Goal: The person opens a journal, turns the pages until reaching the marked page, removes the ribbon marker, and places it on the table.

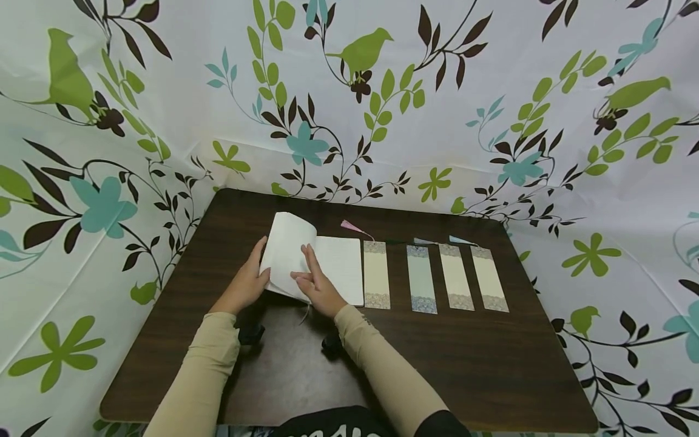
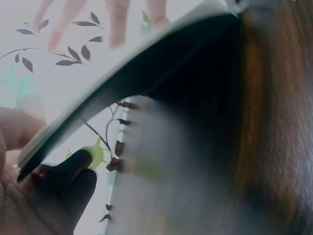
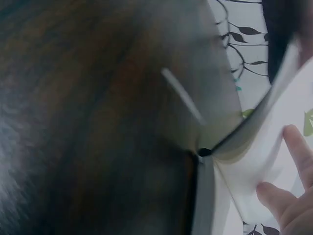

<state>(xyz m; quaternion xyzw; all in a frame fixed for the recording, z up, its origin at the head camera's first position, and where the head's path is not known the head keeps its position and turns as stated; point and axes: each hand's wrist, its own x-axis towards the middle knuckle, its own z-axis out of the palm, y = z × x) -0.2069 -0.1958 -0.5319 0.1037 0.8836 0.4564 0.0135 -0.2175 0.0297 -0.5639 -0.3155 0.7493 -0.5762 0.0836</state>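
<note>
An open notebook (image 1: 341, 267) with a dark cover and white pages lies on the table. Its left half is lifted and tilted, and my left hand (image 1: 247, 284) grips the outer edge, thumb over the page and fingers behind the cover. In the left wrist view, the dark underside of the cover (image 2: 195, 63) rises from the tabletop toward the left fingers. My right hand (image 1: 321, 285) is at the middle of the raised page with its fingers extended. The right wrist view shows the right fingertips (image 3: 270, 193) at the page. A thin ribbon (image 3: 183, 95) sticks out below the spine.
Right of the notebook lie several patterned bookmarks: a cream one (image 1: 377, 273) with a pink tassel (image 1: 355, 228) close beside it, a blue-green one (image 1: 422, 279), and further cream ones (image 1: 456, 276). The dark wooden table (image 1: 437, 370) meets a leaf-and-bird patterned cloth (image 1: 360, 139) behind.
</note>
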